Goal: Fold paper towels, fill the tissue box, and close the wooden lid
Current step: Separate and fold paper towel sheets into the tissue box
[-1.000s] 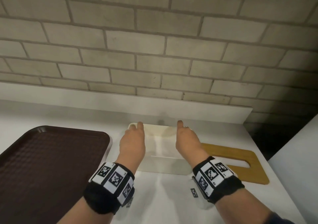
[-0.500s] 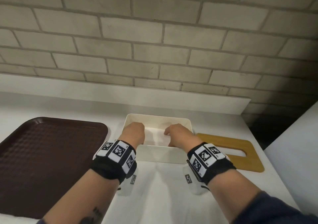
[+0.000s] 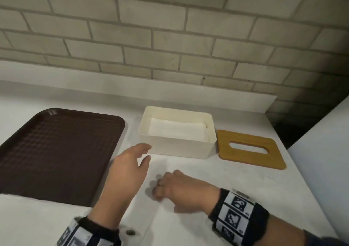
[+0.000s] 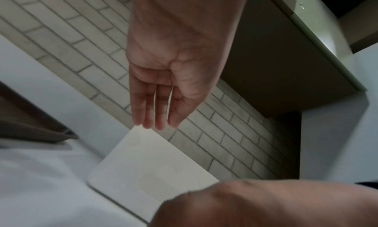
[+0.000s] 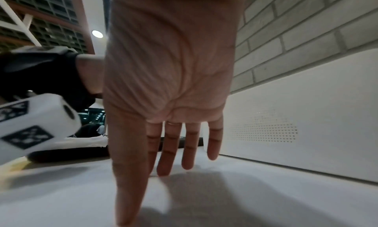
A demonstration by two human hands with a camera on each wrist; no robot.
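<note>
A: Where do things stand?

B: The tissue box (image 3: 177, 132) sits open at about twelve o'clock from the hands, toward the back of the white counter (image 3: 236, 198). A folded paper towel (image 3: 176, 129) lies flat inside it, low against the floor of the box. The wooden lid (image 3: 251, 149) lies flat on the counter at the box's three o'clock, just beside it, slot facing up.

A: And the hands?

B: Both are empty. The left hand (image 3: 128, 172) hovers at the box's seven o'clock, fingers straight and relaxed. The right hand (image 3: 181, 187) is low over the counter, fingers extended downward, tips touching or nearly touching the surface; it grips nothing.

A: So what is the step?

B: My guess is fetching the next sheet. Something white lies across the near corner of the brown tray (image 3: 56, 151) at the left hand's eight o'clock, possibly another towel, though I cannot tell for sure.

A: How to do it well?

B: Lay the sheet flat on the counter, match the edges before creasing, and fold it narrower than the box so it drops in without buckling.

A: How does the box look?

B: Cream-white, rectangular, rounded corners, with a patch of small dots on its near wall. The lid is honey-coloured with one long oval slot.
</note>
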